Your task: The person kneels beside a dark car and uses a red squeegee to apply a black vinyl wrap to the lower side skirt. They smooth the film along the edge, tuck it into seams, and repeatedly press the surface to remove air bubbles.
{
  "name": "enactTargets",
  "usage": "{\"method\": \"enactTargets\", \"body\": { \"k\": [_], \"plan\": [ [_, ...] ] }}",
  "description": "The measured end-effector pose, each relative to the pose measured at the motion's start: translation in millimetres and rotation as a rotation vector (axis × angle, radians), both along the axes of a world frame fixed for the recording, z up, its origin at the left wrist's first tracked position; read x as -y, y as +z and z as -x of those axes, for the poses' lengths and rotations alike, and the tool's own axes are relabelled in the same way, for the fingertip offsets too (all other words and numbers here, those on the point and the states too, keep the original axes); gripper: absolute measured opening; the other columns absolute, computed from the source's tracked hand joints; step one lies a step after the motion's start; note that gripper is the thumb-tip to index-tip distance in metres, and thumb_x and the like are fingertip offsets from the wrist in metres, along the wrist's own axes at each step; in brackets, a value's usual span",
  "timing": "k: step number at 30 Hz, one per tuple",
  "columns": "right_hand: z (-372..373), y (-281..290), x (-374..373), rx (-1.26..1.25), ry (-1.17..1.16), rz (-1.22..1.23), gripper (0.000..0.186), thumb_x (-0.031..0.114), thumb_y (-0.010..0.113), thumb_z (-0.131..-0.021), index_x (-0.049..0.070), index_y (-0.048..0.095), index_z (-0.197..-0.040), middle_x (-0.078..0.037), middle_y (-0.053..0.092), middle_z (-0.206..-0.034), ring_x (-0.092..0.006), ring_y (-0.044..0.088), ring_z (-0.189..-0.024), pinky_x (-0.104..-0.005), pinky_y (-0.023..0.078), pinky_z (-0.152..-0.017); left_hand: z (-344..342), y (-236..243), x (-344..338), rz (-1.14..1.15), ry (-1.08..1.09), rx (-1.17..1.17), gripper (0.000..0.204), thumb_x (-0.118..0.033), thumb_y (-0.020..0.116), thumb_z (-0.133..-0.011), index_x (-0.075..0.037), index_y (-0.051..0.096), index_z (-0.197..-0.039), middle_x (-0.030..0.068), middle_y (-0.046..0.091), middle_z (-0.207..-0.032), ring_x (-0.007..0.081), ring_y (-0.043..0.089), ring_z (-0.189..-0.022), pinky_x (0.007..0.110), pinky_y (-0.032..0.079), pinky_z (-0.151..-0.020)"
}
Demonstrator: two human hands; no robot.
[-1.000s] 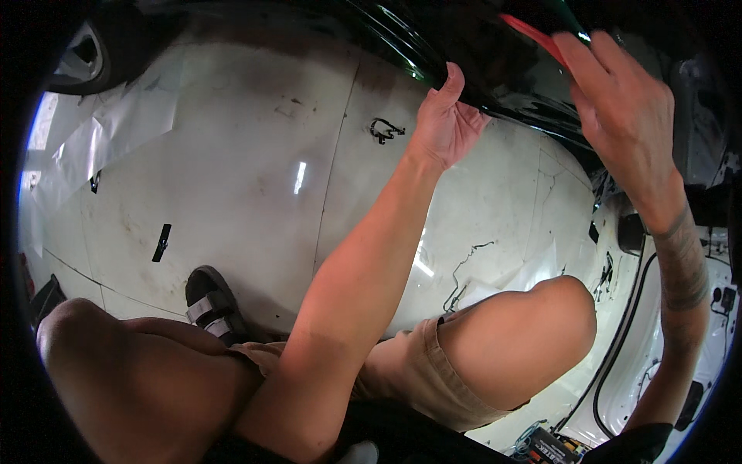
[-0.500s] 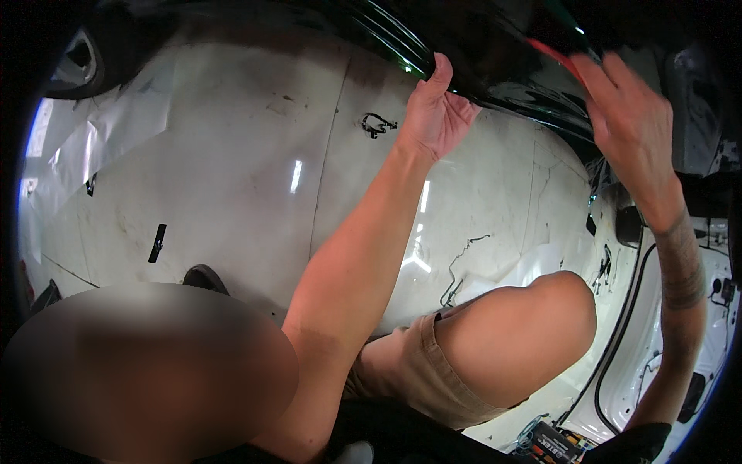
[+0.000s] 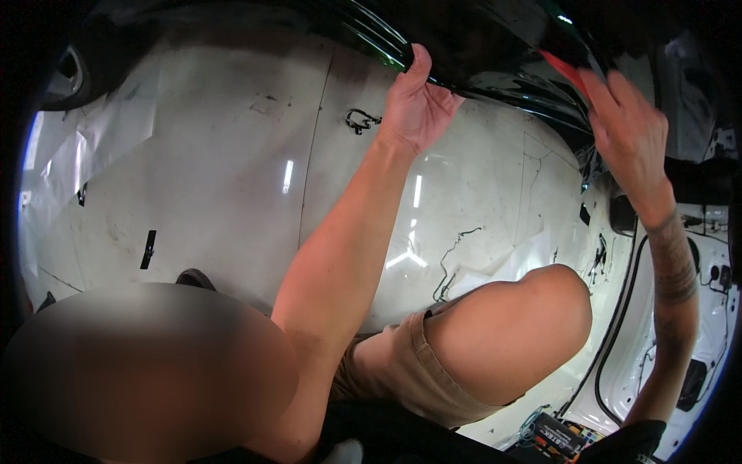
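A dark glossy panel of a car body (image 3: 495,46) spans the top, with glossy dark film (image 3: 533,108) along its lower edge, rippled at the left. My left hand (image 3: 421,108) is closed on this lower edge, thumb in front and fingers partly hidden behind it. To the right, my right hand (image 3: 630,135) pinches a flat red scraper (image 3: 563,69) whose tip points up and left against the dark surface. Part of the scraper is hidden by my fingers. Crinkled film (image 3: 591,166) hangs below the edge near my right wrist.
A white car door panel (image 3: 634,325) stands at the right, beside a dark box (image 3: 556,433). Black trim strips (image 3: 148,249), a black looped piece (image 3: 360,121) and clear sheeting (image 3: 116,143) lie on the pale floor. A wheel (image 3: 68,76) is at the far left.
The whole view has shifted slightly, so the floor things and left hand appear further left. My right hand has come down a little with the scraper; both grips are kept.
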State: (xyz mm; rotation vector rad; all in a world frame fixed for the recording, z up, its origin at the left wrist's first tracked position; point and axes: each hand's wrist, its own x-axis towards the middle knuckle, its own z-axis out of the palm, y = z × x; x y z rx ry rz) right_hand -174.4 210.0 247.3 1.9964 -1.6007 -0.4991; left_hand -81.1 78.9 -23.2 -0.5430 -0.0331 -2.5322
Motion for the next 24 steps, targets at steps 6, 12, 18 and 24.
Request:
{"method": "enactTargets", "body": {
  "k": [6, 12, 18, 24],
  "plan": [
    [-9.3, 11.7, -7.3, 0.328, 0.066, 0.073, 0.024, 0.003, 0.064, -0.083, 0.006, 0.063, -0.108, -0.011, 0.064, -0.088, -0.0273, 0.064, -0.075, -0.0344, 0.050, -0.063, -12.0, 21.9, -9.1, -0.083, 0.013, 0.130, 0.048, -0.050, 0.050, -0.095, -0.009, 0.060, -0.118, 0.0048, 0.069, -0.111, 0.0184, 0.065, -0.100, 0.030, 0.053, -0.084],
    [-16.9, 7.5, 35.4, 0.065, 0.293, 0.024, 0.024, 0.006, 0.063, -0.089, 0.000, 0.062, -0.112, -0.017, 0.065, -0.096, -0.0279, 0.066, -0.077, -0.0311, 0.051, -0.065, -7.7, 36.4, -17.2, -0.125, 0.031, 0.181, 0.038, -0.037, 0.058, -0.094, -0.005, 0.059, -0.116, 0.0063, 0.067, -0.113, 0.0203, 0.064, -0.105, 0.033, 0.051, -0.095],
    [6.9, 16.3, -29.0, 0.444, -0.421, 0.119, 0.019, 0.009, 0.064, -0.085, -0.001, 0.062, -0.102, -0.015, 0.064, -0.088, -0.0304, 0.064, -0.075, -0.0353, 0.048, -0.065, -6.3, 35.5, -20.7, -0.185, 0.121, 0.295, 0.030, -0.031, 0.064, -0.092, -0.005, 0.065, -0.105, 0.0084, 0.070, -0.101, 0.0202, 0.066, -0.101, 0.031, 0.053, -0.087],
    [0.8, -3.8, -52.0, 0.622, -0.264, -0.153, 0.014, 0.006, 0.064, -0.080, -0.002, 0.059, -0.090, -0.013, 0.056, -0.094, -0.0320, 0.060, -0.085, -0.0374, 0.047, -0.071, -5.9, 15.3, -16.6, -0.016, 0.142, 0.329, 0.008, 0.000, 0.063, -0.079, -0.007, 0.066, -0.078, 0.0044, 0.068, -0.083, 0.0150, 0.065, -0.089, 0.032, 0.053, -0.087]
  ]
}}
